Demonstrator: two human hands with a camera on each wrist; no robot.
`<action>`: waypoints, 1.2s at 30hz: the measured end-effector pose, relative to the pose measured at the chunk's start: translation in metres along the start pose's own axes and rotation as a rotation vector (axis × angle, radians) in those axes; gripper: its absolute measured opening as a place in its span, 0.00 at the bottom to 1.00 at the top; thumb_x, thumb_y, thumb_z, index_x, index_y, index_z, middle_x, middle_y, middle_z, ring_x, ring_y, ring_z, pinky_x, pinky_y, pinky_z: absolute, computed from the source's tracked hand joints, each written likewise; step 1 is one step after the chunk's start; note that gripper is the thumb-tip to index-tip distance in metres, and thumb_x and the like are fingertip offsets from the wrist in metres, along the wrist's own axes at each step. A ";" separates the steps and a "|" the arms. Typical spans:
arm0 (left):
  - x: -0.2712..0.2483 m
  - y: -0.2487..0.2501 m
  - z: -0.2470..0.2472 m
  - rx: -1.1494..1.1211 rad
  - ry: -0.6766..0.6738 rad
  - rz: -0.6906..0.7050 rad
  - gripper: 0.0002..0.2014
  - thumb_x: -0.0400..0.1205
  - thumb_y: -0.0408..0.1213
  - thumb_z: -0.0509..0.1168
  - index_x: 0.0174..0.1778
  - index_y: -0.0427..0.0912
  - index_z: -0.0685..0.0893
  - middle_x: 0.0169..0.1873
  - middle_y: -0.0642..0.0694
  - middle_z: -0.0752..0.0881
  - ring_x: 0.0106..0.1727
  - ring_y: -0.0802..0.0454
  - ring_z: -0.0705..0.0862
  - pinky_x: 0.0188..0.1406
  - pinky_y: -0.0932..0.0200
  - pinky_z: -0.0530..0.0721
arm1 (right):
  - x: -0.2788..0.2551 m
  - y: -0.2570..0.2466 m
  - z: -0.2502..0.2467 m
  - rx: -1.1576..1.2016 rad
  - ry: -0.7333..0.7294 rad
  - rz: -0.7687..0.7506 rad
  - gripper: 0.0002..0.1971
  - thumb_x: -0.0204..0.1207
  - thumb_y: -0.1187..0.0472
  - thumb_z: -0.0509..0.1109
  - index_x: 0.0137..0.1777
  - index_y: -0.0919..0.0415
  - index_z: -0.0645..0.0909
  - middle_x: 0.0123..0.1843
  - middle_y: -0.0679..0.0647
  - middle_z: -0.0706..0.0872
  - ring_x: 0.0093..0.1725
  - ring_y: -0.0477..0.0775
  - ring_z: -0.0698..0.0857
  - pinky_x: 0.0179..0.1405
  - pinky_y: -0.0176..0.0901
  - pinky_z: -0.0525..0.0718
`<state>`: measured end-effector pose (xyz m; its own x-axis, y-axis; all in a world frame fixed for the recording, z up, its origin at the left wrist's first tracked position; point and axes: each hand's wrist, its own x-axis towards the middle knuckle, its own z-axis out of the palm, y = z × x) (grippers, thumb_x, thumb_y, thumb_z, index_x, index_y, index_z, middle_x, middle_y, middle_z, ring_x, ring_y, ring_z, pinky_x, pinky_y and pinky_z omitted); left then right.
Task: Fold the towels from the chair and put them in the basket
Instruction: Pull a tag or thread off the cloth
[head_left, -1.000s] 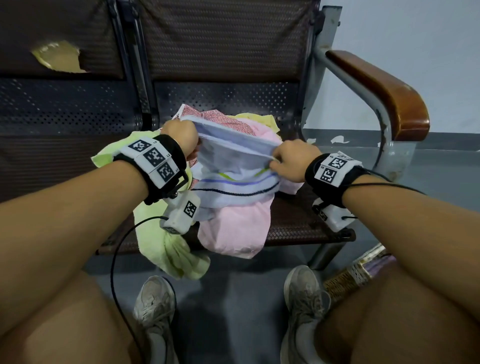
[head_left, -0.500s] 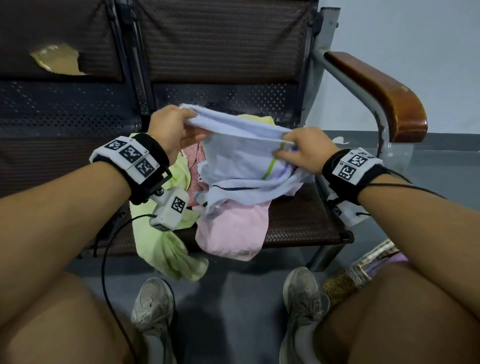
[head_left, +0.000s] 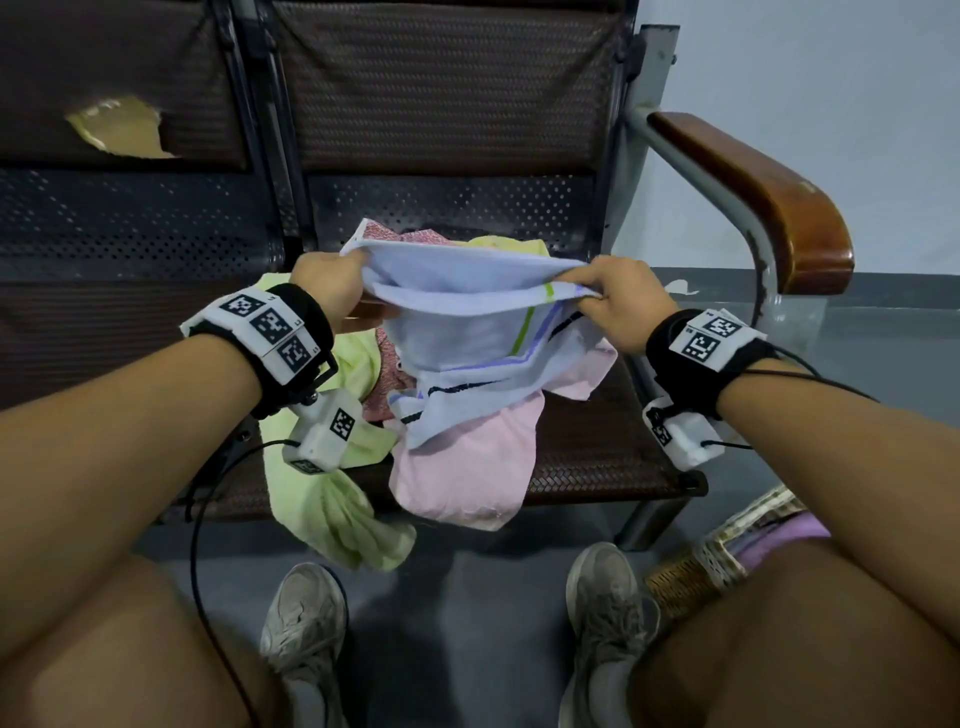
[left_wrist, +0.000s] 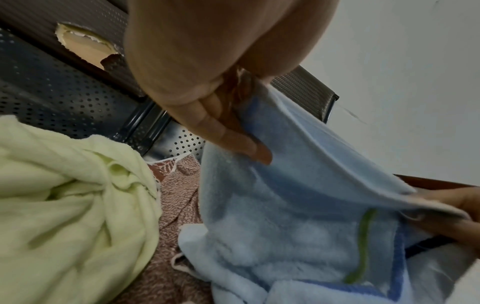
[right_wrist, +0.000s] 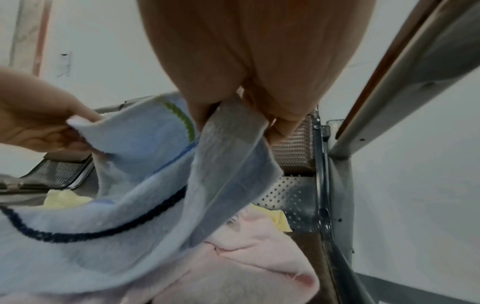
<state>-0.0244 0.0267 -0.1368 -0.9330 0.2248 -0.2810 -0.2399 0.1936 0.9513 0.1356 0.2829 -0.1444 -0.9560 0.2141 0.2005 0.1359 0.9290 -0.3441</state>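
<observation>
A light blue towel (head_left: 462, 322) with green, blue and dark stripes is stretched between my hands above the chair seat (head_left: 597, 457). My left hand (head_left: 332, 283) pinches its left top edge; the fingers (left_wrist: 228, 133) curl round the blue towel (left_wrist: 298, 205). My right hand (head_left: 618, 296) pinches the right top edge, with the hem of the blue towel (right_wrist: 228, 144) pinched by my right hand's fingers (right_wrist: 280, 125). Its lower part sags onto a pile: a pink towel (head_left: 467, 467), a pale green towel (head_left: 332, 499) hanging off the seat, and a reddish patterned towel (head_left: 400, 239). The woven basket (head_left: 701, 566) shows partly at lower right, behind my right leg.
The chair has a dark mesh backrest (head_left: 447, 88) and a wooden armrest (head_left: 753, 192) on the right. A neighbouring seat (head_left: 104, 228) with a torn backrest stands to the left. My two shoes (head_left: 306, 618) rest on the grey floor below the seat edge.
My hands have moved further apart and spread the blue towel's top edge wider. One second ago the towel was bunched low over the pile; now it is drawn taut.
</observation>
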 end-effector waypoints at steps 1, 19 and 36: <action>0.001 -0.001 -0.002 0.033 -0.008 -0.038 0.14 0.87 0.38 0.56 0.50 0.32 0.83 0.33 0.35 0.91 0.26 0.45 0.90 0.20 0.62 0.85 | 0.000 0.000 0.002 -0.026 -0.049 -0.018 0.18 0.78 0.68 0.66 0.59 0.50 0.91 0.42 0.54 0.86 0.47 0.61 0.84 0.45 0.46 0.76; 0.020 0.002 -0.026 0.035 0.027 0.124 0.10 0.76 0.17 0.70 0.35 0.35 0.83 0.33 0.38 0.83 0.30 0.49 0.86 0.26 0.66 0.86 | 0.007 0.006 0.004 -0.038 -0.093 0.136 0.11 0.80 0.54 0.73 0.42 0.56 0.94 0.21 0.50 0.72 0.25 0.49 0.69 0.25 0.37 0.67; 0.016 -0.005 -0.033 -0.010 -0.023 0.058 0.13 0.84 0.23 0.56 0.59 0.37 0.82 0.39 0.38 0.85 0.25 0.50 0.84 0.24 0.64 0.86 | -0.002 -0.008 0.003 0.177 -0.092 0.147 0.24 0.79 0.69 0.62 0.74 0.53 0.70 0.48 0.56 0.89 0.45 0.61 0.85 0.49 0.53 0.82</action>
<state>-0.0472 -0.0024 -0.1422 -0.9391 0.2570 -0.2281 -0.1883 0.1704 0.9672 0.1360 0.2744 -0.1451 -0.9502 0.3069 0.0546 0.2351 0.8207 -0.5208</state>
